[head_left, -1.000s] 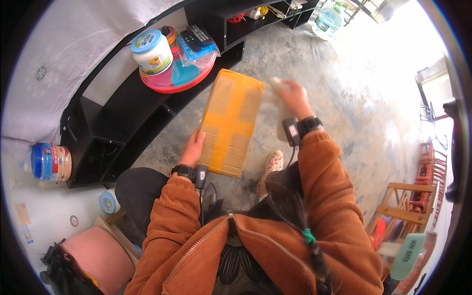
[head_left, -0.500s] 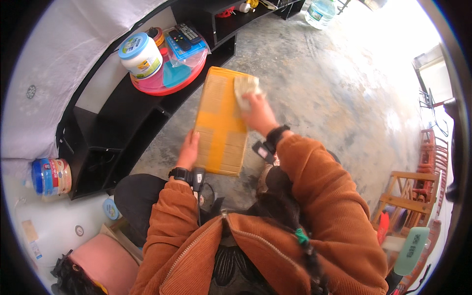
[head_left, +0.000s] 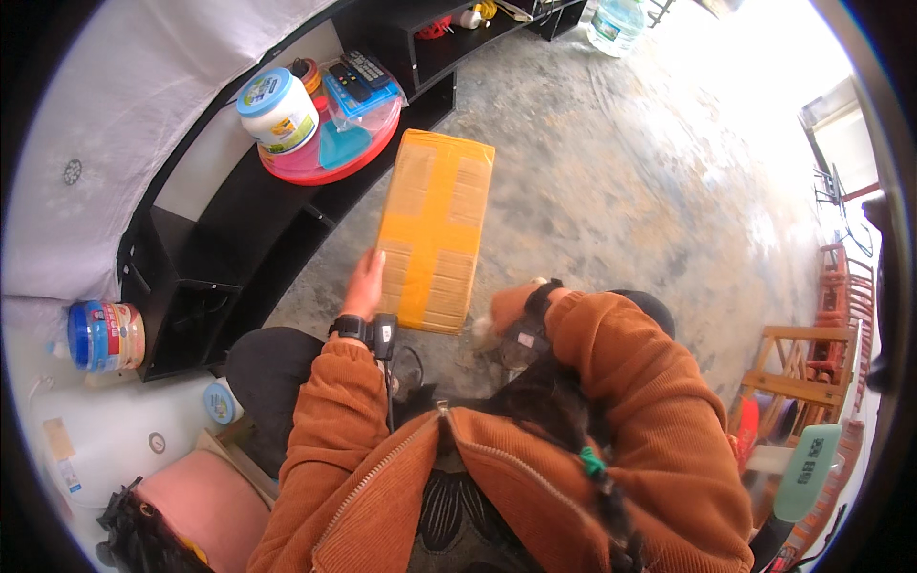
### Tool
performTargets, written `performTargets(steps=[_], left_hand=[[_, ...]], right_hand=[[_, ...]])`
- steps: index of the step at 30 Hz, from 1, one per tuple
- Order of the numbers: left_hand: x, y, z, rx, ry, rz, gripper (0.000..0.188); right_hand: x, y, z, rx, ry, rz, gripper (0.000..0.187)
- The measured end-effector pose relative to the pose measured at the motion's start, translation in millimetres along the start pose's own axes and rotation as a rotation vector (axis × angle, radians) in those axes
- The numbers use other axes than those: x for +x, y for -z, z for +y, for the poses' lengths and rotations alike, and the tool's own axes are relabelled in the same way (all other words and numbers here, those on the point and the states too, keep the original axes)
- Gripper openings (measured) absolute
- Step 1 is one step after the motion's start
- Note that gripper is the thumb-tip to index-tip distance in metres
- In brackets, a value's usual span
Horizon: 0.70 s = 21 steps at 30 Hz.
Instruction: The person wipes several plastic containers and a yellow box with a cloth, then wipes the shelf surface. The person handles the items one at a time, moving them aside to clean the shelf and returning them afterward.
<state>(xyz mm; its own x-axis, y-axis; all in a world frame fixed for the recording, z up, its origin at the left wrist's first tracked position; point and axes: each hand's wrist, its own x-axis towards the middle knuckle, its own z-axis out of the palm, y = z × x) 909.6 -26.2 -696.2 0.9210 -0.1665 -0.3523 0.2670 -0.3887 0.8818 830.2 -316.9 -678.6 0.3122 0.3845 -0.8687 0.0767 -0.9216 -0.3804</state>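
Observation:
A cardboard box [head_left: 458,205], long and sealed with crossed yellow tape, tilts up in front of me over the floor. My left hand [head_left: 364,286] is closed on its lower left edge, with the fingers hidden behind it. To the right of the box's lower corner is my right hand [head_left: 513,304], closed and slightly blurred. A pale crumpled cloth [head_left: 484,330] shows below its fingers, apart from the box's face. Black bands with small devices sit on both wrists.
A low black shelf unit [head_left: 229,224] curves along the left. On it stand a red-rimmed round tray [head_left: 334,175], a white tub with blue lid [head_left: 277,113] and remote controls [head_left: 363,72]. A water bottle [head_left: 616,27] stands far off; wooden chairs [head_left: 798,377] are at right.
My right hand, with the cloth, has come down from the box's upper right face to beside its lower right corner. My left hand keeps its hold, and the box has barely moved.

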Motion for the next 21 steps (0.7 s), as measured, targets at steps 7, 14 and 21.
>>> performTargets(steps=[7,14,21], left_hand=[[2.5,-3.8,-5.0,-0.024,0.067,0.004,0.079],[-0.9,2.4,-5.1,-0.033,0.229,0.009,0.101],[8.9,5.9,-9.5,-0.108,0.346,-0.14,0.101]], right_hand=[[-5.1,48.1,52.4,0.496,0.138,0.497,0.088],[32.8,46.6,33.3,0.864,0.11,0.524,0.071],[47.8,39.4,46.6,1.067,0.27,0.551,0.071]])
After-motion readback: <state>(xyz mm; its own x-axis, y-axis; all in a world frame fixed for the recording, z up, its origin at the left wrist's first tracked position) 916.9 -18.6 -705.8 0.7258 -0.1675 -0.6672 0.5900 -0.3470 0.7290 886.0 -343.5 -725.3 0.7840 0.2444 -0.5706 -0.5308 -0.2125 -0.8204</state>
